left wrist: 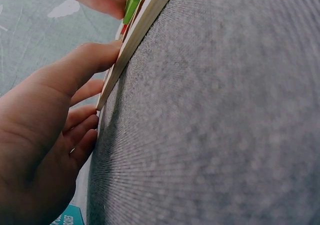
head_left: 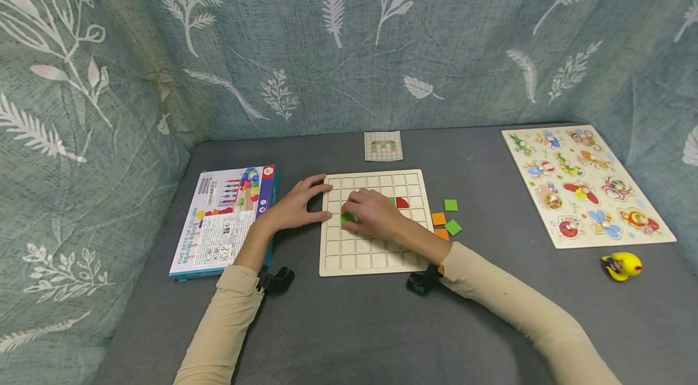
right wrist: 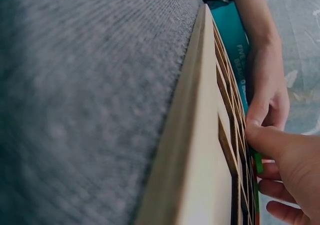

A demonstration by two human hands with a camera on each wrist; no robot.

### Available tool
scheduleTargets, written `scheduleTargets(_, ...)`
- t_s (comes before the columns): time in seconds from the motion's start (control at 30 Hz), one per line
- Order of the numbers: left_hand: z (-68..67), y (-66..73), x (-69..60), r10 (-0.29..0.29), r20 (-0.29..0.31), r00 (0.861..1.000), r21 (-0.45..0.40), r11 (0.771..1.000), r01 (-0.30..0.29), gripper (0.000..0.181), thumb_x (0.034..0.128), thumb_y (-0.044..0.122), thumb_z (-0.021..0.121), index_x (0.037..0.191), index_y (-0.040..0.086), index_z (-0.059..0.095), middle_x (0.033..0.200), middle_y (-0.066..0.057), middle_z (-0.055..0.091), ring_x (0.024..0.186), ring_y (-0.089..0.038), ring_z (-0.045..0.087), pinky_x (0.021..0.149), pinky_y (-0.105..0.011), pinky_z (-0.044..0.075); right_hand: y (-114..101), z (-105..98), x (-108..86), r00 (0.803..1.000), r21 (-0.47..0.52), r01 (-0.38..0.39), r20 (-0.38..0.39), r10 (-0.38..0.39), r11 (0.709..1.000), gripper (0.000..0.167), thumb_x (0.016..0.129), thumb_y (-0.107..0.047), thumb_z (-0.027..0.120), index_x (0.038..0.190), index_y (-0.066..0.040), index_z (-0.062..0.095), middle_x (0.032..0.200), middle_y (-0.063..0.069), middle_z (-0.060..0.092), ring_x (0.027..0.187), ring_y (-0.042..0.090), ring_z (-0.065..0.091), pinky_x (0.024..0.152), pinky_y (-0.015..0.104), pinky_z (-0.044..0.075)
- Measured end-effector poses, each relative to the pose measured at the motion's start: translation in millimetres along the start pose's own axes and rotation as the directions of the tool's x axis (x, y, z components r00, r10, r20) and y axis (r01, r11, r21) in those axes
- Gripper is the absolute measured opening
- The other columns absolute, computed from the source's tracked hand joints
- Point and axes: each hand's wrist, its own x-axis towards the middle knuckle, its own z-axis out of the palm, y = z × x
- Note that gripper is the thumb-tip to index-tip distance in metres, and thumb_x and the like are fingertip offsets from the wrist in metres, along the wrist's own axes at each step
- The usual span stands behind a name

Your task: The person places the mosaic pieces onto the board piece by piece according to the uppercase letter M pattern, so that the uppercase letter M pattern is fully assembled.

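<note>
A light wooden grid board (head_left: 338, 264) lies flat on the grey table. My left hand (head_left: 294, 206) rests at its left edge, with thumb and fingers spread and touching the rim. Over the left-middle cells my right hand (head_left: 376, 215) pinches a green square tile (head_left: 347, 217) between thumb and fingers; the left wrist view shows this green tile (left wrist: 131, 7) held close to the board surface. A red piece with a curved side (head_left: 402, 202) sits in a cell right of the right hand, next to a partly hidden green piece (head_left: 391, 201). The right hand covers several cells.
Right of the board lie loose orange tiles (head_left: 438, 219) and green tiles (head_left: 451, 205). A small pattern card (head_left: 383, 147) is behind it. A beaded-toy box (head_left: 223, 221) stands left, an insect puzzle board (head_left: 589, 188) right, with a yellow duck toy (head_left: 621, 266) in front.
</note>
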Motion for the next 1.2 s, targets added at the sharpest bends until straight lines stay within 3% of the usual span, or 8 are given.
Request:
scheduleTargets(0.4, -2.1, 2.9, -2.1, -0.009, 0.008, 1.000, 0.000, 1.000, 0.009, 0.066, 0.0909, 0.034, 0.067, 0.147, 0.010, 0.042, 0.161, -0.013, 0.020, 0.148, -0.040, 0.018, 0.112, -0.064, 0.027, -1, -1, 1.6, 1.000, 0.015, -0.001, 0.021, 0.001, 1.000, 0.018, 0.081, -0.031, 0.078, 0.089, -0.016, 0.074, 0.088, -0.001, 0.064, 0.079, 0.013, 0.059, 0.072, 0.027, 0.049)
scheduleTargets(0.7, -1.4, 3.8, -2.2, -0.011, 0.005, 1.000, 0.002, 1.000, 0.011, 0.067, 0.0907, 0.035, 0.067, 0.147, 0.011, 0.042, 0.161, -0.013, 0.021, 0.148, -0.040, 0.018, 0.112, -0.064, 0.027, -1, -10, -6.3, 0.999, 0.029, -0.015, 0.046, 0.014, 0.999, 0.024, 0.082, -0.033, 0.077, 0.096, -0.014, 0.075, 0.092, 0.000, 0.066, 0.079, 0.016, 0.059, 0.072, 0.027, 0.049)
scheduleTargets(0.97, -1.1, 5.0, -2.4, -0.016, 0.004, 1.000, 0.007, 1.000, 0.016, 0.067, 0.0899, 0.033, 0.068, 0.147, 0.010, 0.042, 0.161, -0.013, 0.021, 0.148, -0.040, 0.017, 0.113, -0.063, 0.027, 14, -42, -48.5, 0.997, 0.056, -0.078, -0.026, 0.079, 0.995, 0.023, 0.081, -0.028, 0.079, 0.097, -0.011, 0.074, 0.092, 0.001, 0.067, 0.085, 0.018, 0.062, 0.074, 0.031, 0.052)
scheduleTargets(1.2, -1.8, 5.0, -3.0, -0.018, -0.001, 1.000, 0.003, 1.000, 0.018, 0.067, 0.0893, 0.033, 0.069, 0.146, 0.009, 0.043, 0.160, -0.014, 0.021, 0.148, -0.040, 0.018, 0.113, -0.063, 0.027, 34, -71, -97.9, 0.971, 0.017, -0.237, 0.026, 0.237, 0.971, 0.026, 0.081, -0.028, 0.078, 0.100, -0.011, 0.073, 0.097, 0.003, 0.066, 0.087, 0.019, 0.059, 0.070, 0.033, 0.051)
